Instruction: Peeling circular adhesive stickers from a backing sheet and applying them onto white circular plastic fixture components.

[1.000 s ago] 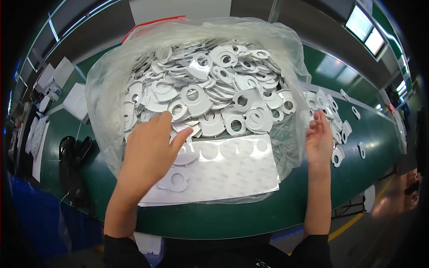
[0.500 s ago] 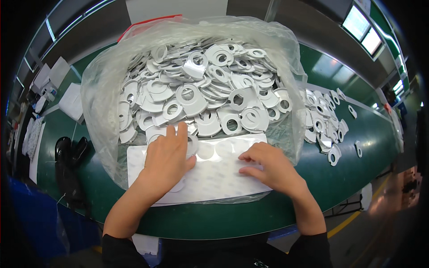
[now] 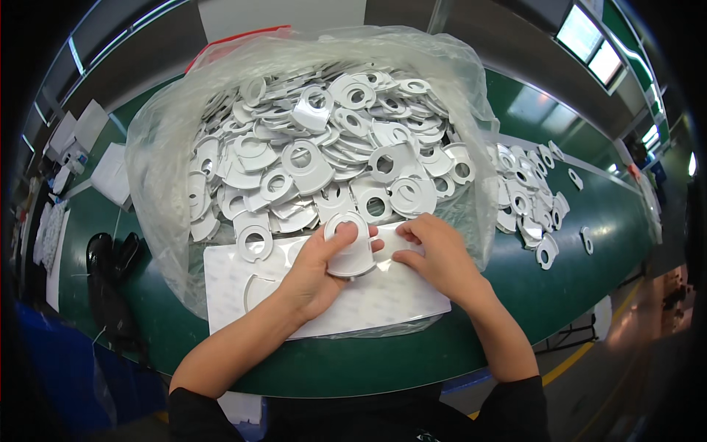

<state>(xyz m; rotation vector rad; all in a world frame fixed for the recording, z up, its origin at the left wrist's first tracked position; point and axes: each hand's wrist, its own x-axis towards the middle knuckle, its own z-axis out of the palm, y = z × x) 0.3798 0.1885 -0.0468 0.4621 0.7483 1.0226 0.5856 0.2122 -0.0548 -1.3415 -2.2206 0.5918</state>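
- The left hand (image 3: 313,272) grips a white part (image 3: 352,259); its thumb lies across the front near the round opening, and fingertips show past the part's right edge.
- The white part is above the printed sheet (image 3: 398,298), in front of the large pile (image 3: 313,177); its rounded end points away from the person.
- The right hand (image 3: 406,241) is just right of that part, over the sheet; thumb and fingers are curved with a gap between them; whether the fingertips touch the sheet, I cannot tell.
- The sheet lies on the near side of the clear plastic bag (image 3: 158,177); a second white piece (image 3: 254,291) rests on it, partly hidden by the left forearm; another ring-ended piece (image 3: 254,245) overlaps its upper left edge.
- The large pile, of similar white pieces, lies within the bag's raised sides; the bag sits on the green table (image 3: 294,376).
- A smaller heap (image 3: 532,230) lies to the right of the bag; a black object (image 3: 110,295) lies on the left.
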